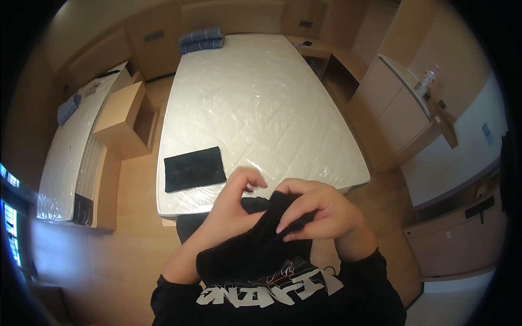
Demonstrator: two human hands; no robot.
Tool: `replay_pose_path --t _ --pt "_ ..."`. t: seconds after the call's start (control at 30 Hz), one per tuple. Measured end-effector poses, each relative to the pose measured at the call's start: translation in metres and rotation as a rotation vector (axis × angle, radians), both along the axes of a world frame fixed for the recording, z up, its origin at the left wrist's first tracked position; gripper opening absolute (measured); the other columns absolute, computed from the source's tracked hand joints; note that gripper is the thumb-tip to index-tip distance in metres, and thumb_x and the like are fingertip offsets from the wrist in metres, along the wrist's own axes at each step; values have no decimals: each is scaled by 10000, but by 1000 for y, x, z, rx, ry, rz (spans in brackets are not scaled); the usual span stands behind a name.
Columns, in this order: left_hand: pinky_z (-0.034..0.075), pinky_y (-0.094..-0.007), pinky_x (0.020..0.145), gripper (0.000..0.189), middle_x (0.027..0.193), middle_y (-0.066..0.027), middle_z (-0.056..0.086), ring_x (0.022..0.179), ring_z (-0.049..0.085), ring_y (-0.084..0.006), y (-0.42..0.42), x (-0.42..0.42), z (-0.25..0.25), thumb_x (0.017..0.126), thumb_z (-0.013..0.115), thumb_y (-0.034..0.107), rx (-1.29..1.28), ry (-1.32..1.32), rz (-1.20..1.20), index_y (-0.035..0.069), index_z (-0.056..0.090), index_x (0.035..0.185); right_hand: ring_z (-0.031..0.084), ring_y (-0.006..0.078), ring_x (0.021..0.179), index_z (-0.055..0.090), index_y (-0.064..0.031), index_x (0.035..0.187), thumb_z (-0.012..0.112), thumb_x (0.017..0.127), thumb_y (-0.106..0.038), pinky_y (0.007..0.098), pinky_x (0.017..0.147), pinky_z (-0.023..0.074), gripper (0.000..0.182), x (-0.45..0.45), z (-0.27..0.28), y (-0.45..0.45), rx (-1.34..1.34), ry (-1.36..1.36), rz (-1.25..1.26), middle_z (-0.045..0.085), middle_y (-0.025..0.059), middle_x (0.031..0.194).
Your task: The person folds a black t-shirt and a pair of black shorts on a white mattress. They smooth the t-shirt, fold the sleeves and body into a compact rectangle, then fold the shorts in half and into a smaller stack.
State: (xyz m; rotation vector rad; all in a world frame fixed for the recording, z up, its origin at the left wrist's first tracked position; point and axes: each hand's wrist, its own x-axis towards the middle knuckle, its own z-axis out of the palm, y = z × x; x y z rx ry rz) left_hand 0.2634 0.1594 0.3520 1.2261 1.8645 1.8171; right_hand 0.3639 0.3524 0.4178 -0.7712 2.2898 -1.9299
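Note:
A piece of black cloth [236, 254] hangs bunched in front of my chest. My right hand [322, 208] pinches its upper part between thumb and fingers. Beside it, my left hand [236, 199] has its fingers apart and slightly blurred, with the thumb against the cloth and its tip hidden there. What kind of garment it is cannot be made out. On the near left corner of the plastic-wrapped mattress [253, 106] lies a black cloth folded into a flat rectangle [195, 169], just beyond my left hand.
Two folded blue checked textiles [202, 40] lie at the mattress's far end. To the left are a wooden nightstand [122, 118] and a second wrapped mattress [77, 150]. A cabinet [391, 110] with a plastic bottle [427, 79] on top stands at the right.

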Motion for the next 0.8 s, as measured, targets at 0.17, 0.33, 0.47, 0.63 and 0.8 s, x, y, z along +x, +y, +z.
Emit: replay_pose_path --t 0.17,0.33,0.47,0.63,0.8 --pt "442 -232 824 242 969 -3 586 902 535 -96 -69 -8 -16 848 680 65 -50 -769 -274 17 576 1062 588 194 955 736 -56 885 799 656 80 268 785 465 274 4 -13 9 13 145 -191 562 95 1057" --pt "448 -266 859 306 1026 -14 601 989 537 -106 -87 4 -9 801 668 10 -212 -567 -201 12 579 1094 565 195 942 730 -65 884 802 646 81 274 800 452 288 0 -31 8 46 236 -286 512 104 1077" --pt "458 -281 841 345 1009 -70 623 974 566 -148 -86 -4 -27 743 709 42 -386 -502 -220 17 579 1062 571 203 941 726 -75 899 804 668 55 276 805 454 276 -5 -39 5 64 303 -263 507 113 1083" --pt "490 -343 738 367 844 -174 648 827 642 -257 -57 -4 -16 670 778 151 -832 -221 -258 -6 601 950 594 214 933 723 -75 932 788 718 21 266 773 477 243 -3 -39 -5 148 283 -233 525 130 1109" --pt "503 -409 730 327 837 -217 664 836 664 -351 -59 -4 -35 708 715 206 -983 -153 -300 -30 628 918 641 231 929 693 -30 952 745 729 61 283 735 522 246 4 -39 -1 163 205 -223 588 139 1138"
